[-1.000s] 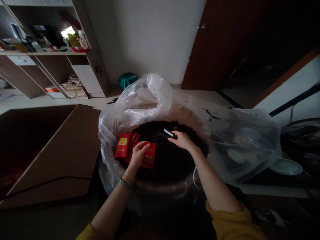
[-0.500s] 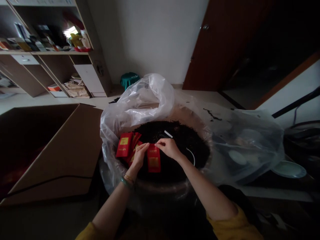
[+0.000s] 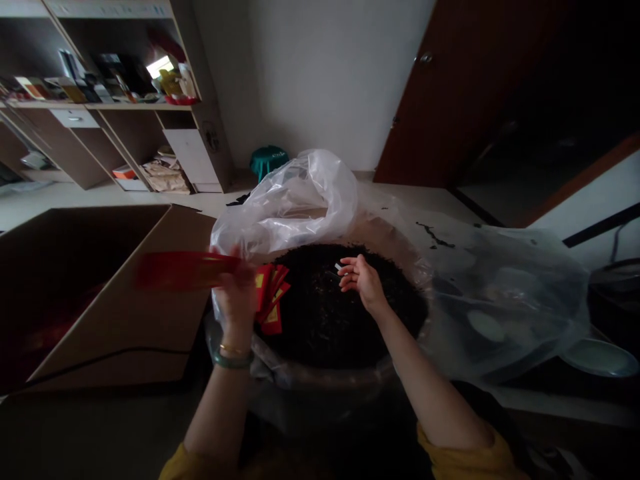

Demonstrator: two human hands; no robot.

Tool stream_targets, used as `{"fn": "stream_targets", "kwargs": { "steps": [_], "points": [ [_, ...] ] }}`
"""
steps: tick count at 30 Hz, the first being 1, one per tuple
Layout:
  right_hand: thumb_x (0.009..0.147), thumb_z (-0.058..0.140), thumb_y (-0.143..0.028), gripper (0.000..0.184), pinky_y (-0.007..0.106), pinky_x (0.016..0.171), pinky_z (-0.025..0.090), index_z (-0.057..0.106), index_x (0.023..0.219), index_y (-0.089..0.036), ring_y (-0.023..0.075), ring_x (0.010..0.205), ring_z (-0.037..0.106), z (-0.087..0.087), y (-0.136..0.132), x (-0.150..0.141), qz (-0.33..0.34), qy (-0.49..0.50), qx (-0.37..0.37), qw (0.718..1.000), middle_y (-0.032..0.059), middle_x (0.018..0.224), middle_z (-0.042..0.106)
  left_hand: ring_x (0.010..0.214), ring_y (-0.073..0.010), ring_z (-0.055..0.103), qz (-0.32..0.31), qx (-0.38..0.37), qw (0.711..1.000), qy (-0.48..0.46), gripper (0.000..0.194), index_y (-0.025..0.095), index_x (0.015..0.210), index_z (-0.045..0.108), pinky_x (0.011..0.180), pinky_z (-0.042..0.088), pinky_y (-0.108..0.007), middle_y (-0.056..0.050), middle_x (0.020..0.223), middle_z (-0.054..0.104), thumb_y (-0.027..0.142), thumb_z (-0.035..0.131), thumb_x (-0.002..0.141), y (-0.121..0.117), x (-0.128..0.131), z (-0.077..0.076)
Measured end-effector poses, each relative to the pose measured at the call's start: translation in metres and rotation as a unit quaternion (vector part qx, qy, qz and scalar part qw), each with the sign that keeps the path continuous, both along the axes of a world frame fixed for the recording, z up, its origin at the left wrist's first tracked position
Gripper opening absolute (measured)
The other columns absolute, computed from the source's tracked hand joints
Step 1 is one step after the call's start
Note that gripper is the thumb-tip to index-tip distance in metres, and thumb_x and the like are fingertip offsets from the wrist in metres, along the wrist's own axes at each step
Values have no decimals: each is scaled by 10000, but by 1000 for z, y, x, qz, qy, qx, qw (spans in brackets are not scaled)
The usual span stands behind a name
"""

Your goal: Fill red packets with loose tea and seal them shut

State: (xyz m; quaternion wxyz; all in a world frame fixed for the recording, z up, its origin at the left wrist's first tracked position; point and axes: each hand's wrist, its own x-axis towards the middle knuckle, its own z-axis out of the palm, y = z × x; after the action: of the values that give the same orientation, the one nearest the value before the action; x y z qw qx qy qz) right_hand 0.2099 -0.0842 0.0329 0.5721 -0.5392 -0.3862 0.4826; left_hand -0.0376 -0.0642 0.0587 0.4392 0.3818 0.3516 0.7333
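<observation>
A cardboard box (image 3: 125, 333) stands left of the left grip (image 3: 234, 287); a plastic-lined tub (image 3: 327, 200) lies below the right grip (image 3: 367, 283), with dark loose material (image 3: 325, 340) inside it. Fanned red packets (image 3: 273, 293) lie just right of the left grip, which is clamped on a red packet (image 3: 170, 270) (badly blurred) extending leftward. The right grip's fingers are apart, just beside a small white strip (image 3: 339, 267); whether they touch it, I cannot tell.

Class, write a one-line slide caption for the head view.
Left hand gripping a blurred red packet, right hand open over dark, leaf-like material in a plastic-lined container.
</observation>
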Motion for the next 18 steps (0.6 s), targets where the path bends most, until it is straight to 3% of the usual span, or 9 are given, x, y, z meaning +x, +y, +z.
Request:
{"fn": "stream_targets", "kwargs": {
  "steps": [2,4,6,7,9,11,12,14,18],
  "points": [
    [853,399,-644,526,220,408,505,603,943,-168,116,488,589,-2,0,0,3,8,-11,1000,38,711,641,989,-174,630,60,79,995,-16,616,427,1335,349,773,518,-289,-10,1403,478,696,449,789,17,-21,7],
    [855,414,-629,511,213,400,496,612,927,-163,112,478,586,-5,0,-1,22,1,-26,999,36,699,641,1023,-201,621,107,46,992,51,705,376,1388,284,826,507,-336,-76,1376,478,640,524,779,26,-36,-2],
    [852,440,-611,492,204,402,493,624,902,-158,108,479,588,-8,0,-2,49,-17,-38,998,34,692,642,1027,-231,606,166,-29,967,189,793,284,1386,326,853,491,-374,-128,1321,495,516,671,711,26,-45,-23],
    [851,452,-601,479,200,404,492,629,889,-157,106,482,589,-9,0,-3,60,-29,-43,997,33,689,642,1034,-264,593,187,-65,937,287,795,225,1343,404,865,479,-404,-152,1266,523,458,729,656,23,-47,-35],
    [850,464,-582,456,190,400,487,634,864,-159,102,483,587,-12,1,-4,76,-53,-52,994,31,678,640,1077,-341,551,163,-117,844,498,702,163,1219,542,927,424,-486,-171,1162,570,378,771,591,14,-48,-55],
    [843,481,-565,430,180,388,475,633,850,-163,99,482,581,-14,1,-6,85,-76,-59,992,28,669,633,1047,-361,552,120,-149,766,614,608,148,1160,588,920,414,-505,-166,1083,600,355,751,613,7,-45,-63],
    [834,495,-560,419,175,381,468,633,845,-164,97,480,577,-15,1,-7,88,-86,-61,991,25,666,628,1015,-354,563,100,-157,743,643,538,145,1128,607,907,420,-499,-160,1036,613,347,726,644,5,-44,-63],
    [810,524,-557,410,169,373,459,635,837,-163,96,482,574,-17,1,-9,96,-106,-58,988,21,664,623,987,-334,567,88,-135,736,658,425,155,1082,629,899,427,-480,-152,1008,622,329,679,698,2,-41,-56],
    [763,554,-594,442,185,374,471,652,827,-167,110,493,586,-22,1,-9,114,-149,-46,981,24,663,630,1007,-263,545,215,-3,804,554,236,201,1017,628,945,407,-437,-114,1043,614,273,565,801,-22,-52,-52]
  ]
}}
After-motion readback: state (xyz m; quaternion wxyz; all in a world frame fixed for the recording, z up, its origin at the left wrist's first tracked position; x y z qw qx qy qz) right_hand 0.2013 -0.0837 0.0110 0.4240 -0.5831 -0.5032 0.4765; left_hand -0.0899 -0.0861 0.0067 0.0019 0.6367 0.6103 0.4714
